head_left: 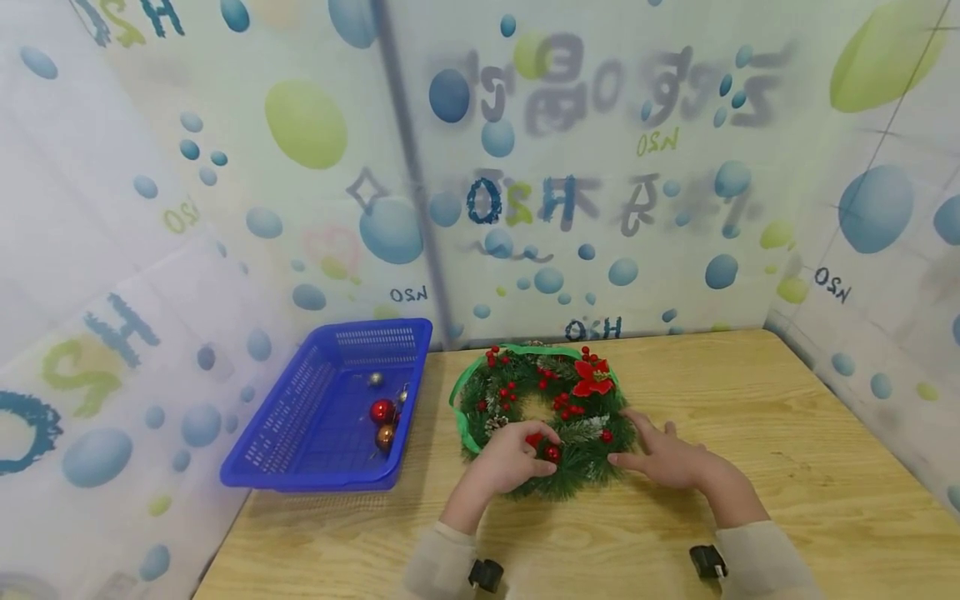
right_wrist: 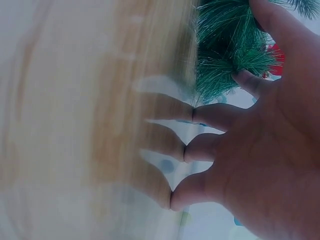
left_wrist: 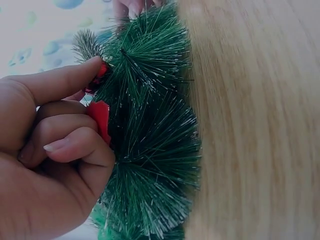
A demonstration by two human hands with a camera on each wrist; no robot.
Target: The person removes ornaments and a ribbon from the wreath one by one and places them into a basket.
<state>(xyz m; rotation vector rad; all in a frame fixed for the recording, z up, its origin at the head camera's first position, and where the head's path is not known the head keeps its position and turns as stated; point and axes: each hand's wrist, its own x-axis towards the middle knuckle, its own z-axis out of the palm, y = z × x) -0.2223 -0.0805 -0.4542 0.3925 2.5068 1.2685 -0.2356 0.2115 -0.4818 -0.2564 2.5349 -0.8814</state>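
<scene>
A green Christmas wreath [head_left: 577, 479] lies on the table, trimmed with red berries [head_left: 567, 406], a red poinsettia flower [head_left: 592, 377] and a green ribbon [head_left: 459, 410]. At its near side my left hand [head_left: 510, 457] pinches a shiny red ball ornament [head_left: 552, 453] between thumb and index finger. In the left wrist view that ornament [left_wrist: 98, 78] is partly covered by the thumb, and a red petal [left_wrist: 100, 118] shows by the curled fingers. My right hand [head_left: 667, 457] touches the wreath's right edge with spread fingers; in the right wrist view, several fingertips rest on the tabletop.
A blue plastic basket [head_left: 300, 479] stands left of the wreath. Inside it are a red ball [head_left: 382, 411], a copper-coloured ball [head_left: 385, 437] and small silver balls [head_left: 375, 379]. A patterned curtain [head_left: 622, 275] hangs behind the wooden table [head_left: 750, 417].
</scene>
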